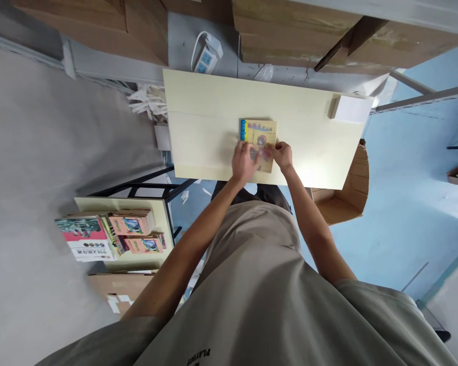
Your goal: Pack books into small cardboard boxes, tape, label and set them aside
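A yellow book (265, 132) with a blue strip and a cartoon figure on its cover lies flat on the pale yellow tabletop (206, 122). Over its lower left part rests my left hand (245, 161), blurred by motion, so how its fingers are set is unclear. My right hand (282, 154) is at the book's right edge, thumb and fingers pinched together on it there. At the right end of the table sits a white box or stack (351, 109), apart from both hands.
Cardboard boxes (297, 35) line the shelf beyond the table, with a white power strip (208, 58) beside them. An open carton (343, 195) stands below right. Stacked books (131, 223) lie on a lower side table at left.
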Tool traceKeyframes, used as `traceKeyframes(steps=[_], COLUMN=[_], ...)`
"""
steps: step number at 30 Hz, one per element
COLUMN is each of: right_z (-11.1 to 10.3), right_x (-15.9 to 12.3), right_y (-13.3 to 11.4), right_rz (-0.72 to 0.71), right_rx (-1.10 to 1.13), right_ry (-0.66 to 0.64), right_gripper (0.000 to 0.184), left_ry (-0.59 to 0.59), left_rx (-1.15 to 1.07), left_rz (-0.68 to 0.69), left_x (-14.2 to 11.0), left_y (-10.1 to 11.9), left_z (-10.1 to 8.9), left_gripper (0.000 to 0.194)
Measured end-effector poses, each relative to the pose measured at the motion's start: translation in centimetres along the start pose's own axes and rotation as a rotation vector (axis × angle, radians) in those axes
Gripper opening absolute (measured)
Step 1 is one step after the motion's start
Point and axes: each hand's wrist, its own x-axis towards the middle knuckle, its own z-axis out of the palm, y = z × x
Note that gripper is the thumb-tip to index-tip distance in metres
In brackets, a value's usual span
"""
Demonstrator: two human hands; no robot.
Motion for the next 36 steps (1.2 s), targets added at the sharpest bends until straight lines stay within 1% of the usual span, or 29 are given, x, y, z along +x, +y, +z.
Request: traceKeyframes(steps=[2,3,4,5,6,8,9,10,11,13,14,15,16,17,19,20,21,24,26,27,29,32,34,36], right_z=[0.1,0.2,0.2,0.2,0.1,-0.6,-1.2,-1.9,-2.8,-4.5,-5.2,-5.7,-6.0,-6.0,-5.5,-5.0,-4.3,-1.9,0.3,1.6,4.4,8.9,11.5,13.5], right_x=[0.0,0.0,0.0,-0.1,-0.2,-0.3,-0.3,-0.2,0.0,0.8,1.4,2.2,3.1,4.0,6.1,7.0,7.8,9.5,9.9,10.0,10.1,10.4,10.5,10.3], right_y=[-0.1,-0.2,-0.2,-0.1,-0.1,-0.1,-0.2,-0.5,-1.0,-2.5,-3.5,-4.7,-6.0,-7.4,-10.1,-11.4,-12.7,-16.1,-18.0,-18.8,-20.0,-20.8,-20.7,-20.4], right_rz=[-0.012,-0.02,-0.032,-0.043,-0.053,-0.085,-0.123,-0.19,-0.292,-0.571,-0.718,-0.851,-0.958,-1.034,-1.104,-1.11,-1.108,-1.106,-1.109,-1.105,-1.081,-1.014,-0.974,-0.941], right_rx=[-0.01,-0.019,-0.03,-0.044,-0.061,-0.118,-0.167,-0.232,-0.308,-0.47,-0.543,-0.606,-0.656,-0.691,-0.722,-0.725,-0.725,-0.752,-0.774,-0.776,-0.754,-0.706,-0.731,-0.802], right_ry=[0.012,0.016,0.016,0.007,-0.014,-0.084,-0.11,-0.13,-0.148,-0.219,-0.288,-0.379,-0.47,-0.542,-0.613,-0.618,-0.613,-0.619,-0.646,-0.657,-0.658,-0.631,-0.623,-0.62], right_gripper=[0.03,0.03,0.03,0.031,0.032,0.035,0.04,0.048,0.06,0.085,0.093,0.094,0.09,0.08,0.058,0.051,0.048,0.054,0.058,0.059,0.06,0.061,0.061,0.061], left_ry=[-0.109,-0.139,-0.154,-0.158,-0.156,-0.145,-0.139,-0.133,-0.126,-0.106,-0.092,-0.074,-0.048,-0.016,0.052,0.09,0.132,0.284,0.388,0.423,0.445,0.442,0.452,0.429], left_rx=[0.102,0.155,0.201,0.236,0.256,0.257,0.24,0.21,0.173,0.094,0.06,0.03,0.004,-0.024,-0.1,-0.148,-0.201,-0.358,-0.455,-0.505,-0.615,-0.77,-0.805,-0.78], left_rz=[0.022,0.01,-0.008,-0.024,-0.035,-0.038,-0.029,-0.013,0.01,0.063,0.087,0.102,0.104,0.096,0.063,0.039,0.006,-0.154,-0.285,-0.342,-0.432,-0.566,-0.697,-0.832], left_x=[-1.7,-2.4,-2.9,-3.4,-3.6,-3.8,-3.8,-3.8,-3.8,-3.8,-3.9,-4.0,-4.2,-4.4,-5.2,-5.6,-6.1,-7.7,-8.4,-8.6,-8.4,-7.1,-6.0,-5.0], left_y=[2.0,2.8,3.5,4.0,4.3,4.1,3.8,3.3,2.8,1.8,1.2,0.8,0.4,0.0,-0.6,-0.9,-1.2,-2.2,-3.1,-3.6,-4.6,-6.4,-7.5,-8.7], left_z=[1.0,1.7,2.3,2.9,3.3,3.6,3.5,3.2,2.8,1.8,1.3,0.8,0.3,-0.2,-1.0,-1.4,-1.7,-2.4,-2.7,-2.9,-3.3,-3.8,-4.2,-4.8], left_gripper=[0.046,0.055,0.06,0.06,0.056,0.045,0.041,0.039,0.039,0.038,0.038,0.036,0.034,0.031,0.029,0.028,0.028,0.026,0.027,0.028,0.029,0.029,0.029,0.034])
